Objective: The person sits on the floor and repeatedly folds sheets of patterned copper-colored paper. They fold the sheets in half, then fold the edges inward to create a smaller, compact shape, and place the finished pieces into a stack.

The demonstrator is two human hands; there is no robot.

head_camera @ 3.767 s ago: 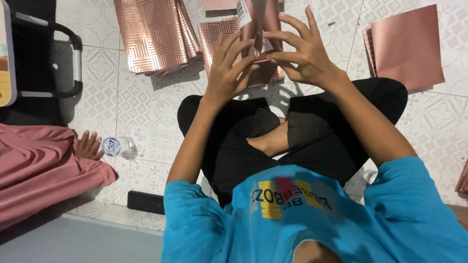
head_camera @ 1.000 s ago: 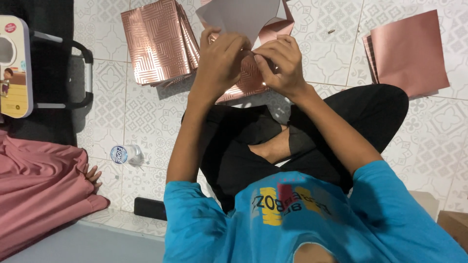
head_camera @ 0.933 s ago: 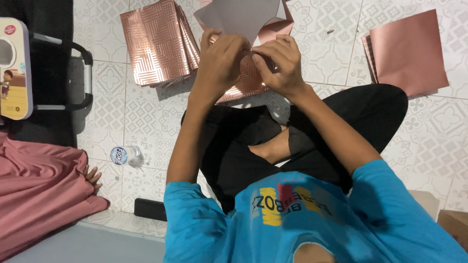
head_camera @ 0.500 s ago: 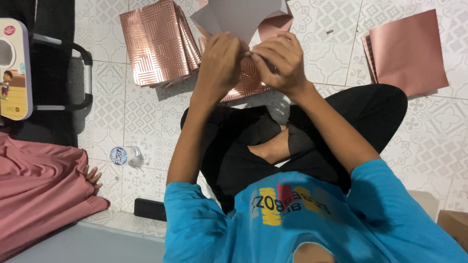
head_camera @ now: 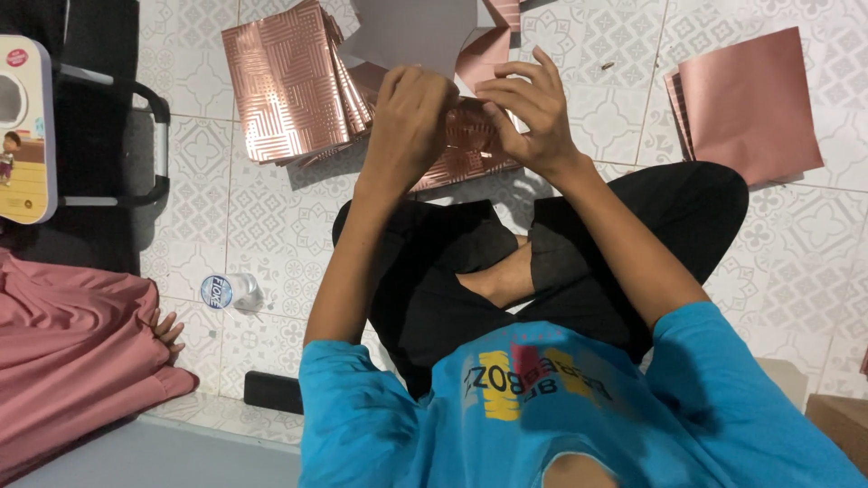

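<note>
patterned sheet stack (head_camera: pixel 287 83) left of hands | plain sheet stack (head_camera: pixel 749 106) right | bottle (head_camera: pixel 228 291) lower left on floor (head_camera: pixel 271 235)

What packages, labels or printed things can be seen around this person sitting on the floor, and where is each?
Boxed package: far left edge, flat upright rectangle, cream and tan with a round window and a small cartoon figure.
Water bottle: lying on the tiles left of the knees, clear plastic, round blue-and-white printed cap end facing up.
Shirt print: on the person's blue shirt, yellow, red and dark blocks with lettering.
No screens or signs show.
</note>
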